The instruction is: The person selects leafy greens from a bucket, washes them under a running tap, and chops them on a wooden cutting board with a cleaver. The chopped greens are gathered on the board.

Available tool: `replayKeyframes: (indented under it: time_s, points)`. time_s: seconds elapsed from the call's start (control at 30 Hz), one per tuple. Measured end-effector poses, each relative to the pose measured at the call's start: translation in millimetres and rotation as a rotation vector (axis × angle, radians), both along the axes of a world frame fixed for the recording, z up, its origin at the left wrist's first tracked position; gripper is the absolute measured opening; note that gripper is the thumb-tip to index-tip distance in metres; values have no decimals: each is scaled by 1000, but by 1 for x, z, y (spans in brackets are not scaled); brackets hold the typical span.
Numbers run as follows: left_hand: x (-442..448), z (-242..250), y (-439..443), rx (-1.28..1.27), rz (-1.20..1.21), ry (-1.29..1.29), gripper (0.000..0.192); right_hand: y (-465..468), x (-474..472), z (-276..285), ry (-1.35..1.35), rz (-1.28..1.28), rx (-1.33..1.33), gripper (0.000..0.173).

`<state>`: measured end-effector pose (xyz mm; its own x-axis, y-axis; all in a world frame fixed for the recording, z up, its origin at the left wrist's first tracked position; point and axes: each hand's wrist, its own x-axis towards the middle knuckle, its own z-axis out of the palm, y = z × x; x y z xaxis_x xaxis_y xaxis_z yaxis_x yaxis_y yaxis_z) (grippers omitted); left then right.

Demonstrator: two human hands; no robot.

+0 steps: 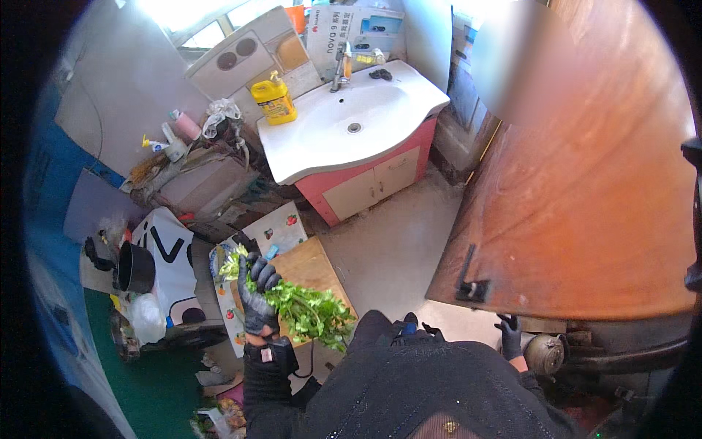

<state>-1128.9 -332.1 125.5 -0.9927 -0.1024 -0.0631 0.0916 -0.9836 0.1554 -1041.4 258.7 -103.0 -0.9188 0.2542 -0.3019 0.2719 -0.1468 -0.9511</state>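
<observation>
My left hand (259, 291), in a black glove, grips a bunch of leafy greens (312, 313) by its pale stems. The leaves hang towards me, over a wooden cutting board (307, 263). That board lies on a low table (281, 224) with a fruit print. A blue-rimmed plate (214, 263) is partly hidden behind my left hand, and a small blue item (272, 252) rests close by. My right hand (510, 335), also gloved in black, is held out to the right with fingers apart and nothing in it. It is near the lower edge of a wooden door (576, 219).
Ahead stands a white washbasin (307, 148) on a pink cabinet (318, 203), bearing a yellow pump jug (274, 101) and a faucet (337, 77). The door has a black handle (471, 288). A metal canister (544, 354) lies beyond my right hand; a dark pot (136, 267) is at left.
</observation>
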Motion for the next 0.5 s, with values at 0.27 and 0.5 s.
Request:
replayKeyframes:
  time_s: [0.27,0.5]
  points:
    - [-161,-9,-4,-38,63,-62,17,66,23,-95,-347,-284,151,22]
    - [-307,-27,-45,-124,215,-172,23,4,-87,-64,-667,-199,-230,25]
